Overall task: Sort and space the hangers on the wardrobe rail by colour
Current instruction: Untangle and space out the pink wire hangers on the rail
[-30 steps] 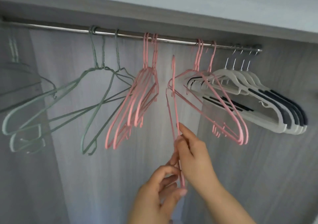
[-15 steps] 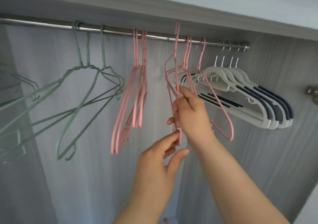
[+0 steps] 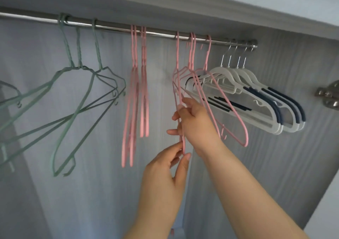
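Note:
A metal rail [image 3: 113,27] runs across the top of the wardrobe. Green wire hangers [image 3: 80,84] hang at the left, a tight bunch of pink hangers [image 3: 136,95] in the middle, more pink hangers [image 3: 207,77] to their right, and white hangers with dark grips [image 3: 256,99] at the rail's right end. One pink hanger [image 3: 177,55] has its hook on the rail between the two pink groups. My right hand [image 3: 194,121] grips its lower part. My left hand [image 3: 168,174] pinches its bottom tip between thumb and fingers.
The wardrobe's top panel [image 3: 183,5] sits close above the rail. A metal hinge [image 3: 328,96] sticks out of the right side wall. The grey back panel lies behind everything, and a grey garment edge shows at the far left.
The pink hanger was held below the rail, then lifted; its hook now rests on the rail. Both hands rose with it and still hold it.

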Demonstrator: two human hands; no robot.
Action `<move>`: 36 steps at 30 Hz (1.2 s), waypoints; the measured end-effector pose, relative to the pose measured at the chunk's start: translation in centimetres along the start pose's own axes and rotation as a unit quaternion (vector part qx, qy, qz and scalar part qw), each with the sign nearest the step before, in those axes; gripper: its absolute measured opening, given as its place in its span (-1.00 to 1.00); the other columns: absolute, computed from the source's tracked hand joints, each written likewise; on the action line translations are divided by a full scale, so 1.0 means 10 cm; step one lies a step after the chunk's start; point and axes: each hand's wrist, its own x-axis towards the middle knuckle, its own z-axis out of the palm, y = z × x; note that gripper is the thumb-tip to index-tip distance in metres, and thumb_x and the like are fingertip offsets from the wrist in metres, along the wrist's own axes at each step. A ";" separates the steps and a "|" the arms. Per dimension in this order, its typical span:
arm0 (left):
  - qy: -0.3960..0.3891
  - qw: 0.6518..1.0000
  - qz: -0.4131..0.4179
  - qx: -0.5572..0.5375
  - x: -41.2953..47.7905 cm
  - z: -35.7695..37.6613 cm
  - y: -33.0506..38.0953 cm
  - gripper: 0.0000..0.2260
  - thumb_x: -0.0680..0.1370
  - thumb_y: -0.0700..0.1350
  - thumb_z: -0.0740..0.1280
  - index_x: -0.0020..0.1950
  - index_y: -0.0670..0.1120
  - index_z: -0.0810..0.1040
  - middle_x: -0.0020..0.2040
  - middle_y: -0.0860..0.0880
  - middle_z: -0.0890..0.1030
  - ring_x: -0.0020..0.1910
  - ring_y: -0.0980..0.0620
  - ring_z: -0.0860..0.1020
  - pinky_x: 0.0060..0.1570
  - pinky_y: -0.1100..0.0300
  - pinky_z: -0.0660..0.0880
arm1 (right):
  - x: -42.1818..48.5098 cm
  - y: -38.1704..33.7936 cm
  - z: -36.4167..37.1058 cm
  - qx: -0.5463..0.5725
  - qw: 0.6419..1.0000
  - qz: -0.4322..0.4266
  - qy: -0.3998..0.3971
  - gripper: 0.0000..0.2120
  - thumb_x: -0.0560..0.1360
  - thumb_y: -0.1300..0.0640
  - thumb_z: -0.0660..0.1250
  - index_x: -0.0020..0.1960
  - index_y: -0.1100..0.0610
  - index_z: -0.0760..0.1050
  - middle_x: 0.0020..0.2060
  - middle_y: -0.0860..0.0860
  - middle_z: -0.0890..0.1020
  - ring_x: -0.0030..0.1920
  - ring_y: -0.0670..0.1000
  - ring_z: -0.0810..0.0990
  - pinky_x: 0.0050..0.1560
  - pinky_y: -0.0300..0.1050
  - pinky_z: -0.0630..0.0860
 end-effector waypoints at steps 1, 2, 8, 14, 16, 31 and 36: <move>0.000 1.000 0.011 0.021 -0.04 -0.01 0.01 -0.71 0.41 0.10 0.28 0.13 0.17 0.46 -0.11 0.56 0.48 -0.08 0.33 0.56 -0.12 0.46 0.47 | -0.02 -0.01 -0.01 -0.037 0.999 -0.014 0.002 -0.58 0.59 0.22 0.08 0.44 0.18 0.14 -0.18 -0.01 0.50 -0.46 -0.21 0.54 -0.31 -0.31 0.58; 0.007 0.999 0.029 0.043 -0.09 -0.03 0.01 -0.66 0.41 0.15 0.25 0.18 0.20 0.38 -0.06 0.56 0.46 -0.06 0.31 0.55 -0.11 0.45 0.47 | -0.05 -0.02 -0.03 -0.107 0.993 -0.039 0.006 -0.53 0.59 0.20 0.10 0.46 0.16 0.10 0.00 0.01 0.52 -0.22 -0.11 0.62 -0.21 -0.36 0.52; 0.147 0.977 0.124 0.092 -0.27 -0.23 0.10 -0.86 0.35 0.03 0.35 -0.12 0.09 0.52 -0.18 0.16 0.51 -0.27 0.34 0.48 -0.20 0.62 0.32 | -0.33 -0.39 0.06 -0.229 0.921 -0.304 0.079 -0.61 0.57 0.24 0.08 0.39 0.18 0.29 0.36 0.09 0.36 0.27 -0.14 0.34 0.15 -0.60 0.13; 0.181 0.970 0.144 0.077 -0.19 -0.48 0.29 -0.72 0.41 -0.07 0.34 0.09 0.09 0.44 -0.05 0.20 0.43 -0.24 0.21 0.53 -0.19 0.47 0.44 | -0.20 -0.47 0.31 -0.113 0.987 -0.064 -0.095 -0.65 0.55 0.15 0.16 0.29 0.27 0.30 0.10 0.19 0.56 0.08 0.13 0.54 0.17 -0.01 0.48; 0.182 0.969 0.140 0.090 -0.13 -0.58 0.35 -0.65 0.42 -0.13 0.35 0.15 0.12 0.40 0.02 0.19 0.44 -0.21 0.23 0.54 -0.16 0.51 0.41 | -0.20 -0.42 0.38 -0.070 0.992 -0.035 -0.100 -0.71 0.52 0.23 0.16 0.18 0.37 0.32 -0.06 0.26 0.57 -0.09 0.14 0.54 0.16 0.25 0.47; 0.141 0.966 0.081 0.203 0.20 -0.97 0.27 -0.73 0.42 -0.30 0.38 0.07 -0.07 0.58 -0.14 0.12 0.53 -0.20 0.19 0.51 -0.18 0.48 0.41 | -0.02 -0.28 0.82 0.067 0.984 -0.088 -0.141 -0.74 0.44 0.38 0.18 -0.38 0.15 0.37 -0.70 -0.10 0.35 -0.68 -0.09 0.31 -0.63 -0.33 0.24; 0.162 0.960 0.064 0.218 0.17 -1.09 0.23 -0.72 0.42 -0.31 0.37 0.09 -0.07 0.58 -0.08 0.09 0.53 -0.23 0.35 0.49 -0.23 0.61 0.34 | -0.03 -0.30 1.04 0.045 0.982 -0.118 -0.140 -0.64 0.46 0.35 0.15 -0.47 0.11 0.26 -0.70 -0.11 0.30 -0.67 -0.09 0.28 -0.62 -0.32 0.24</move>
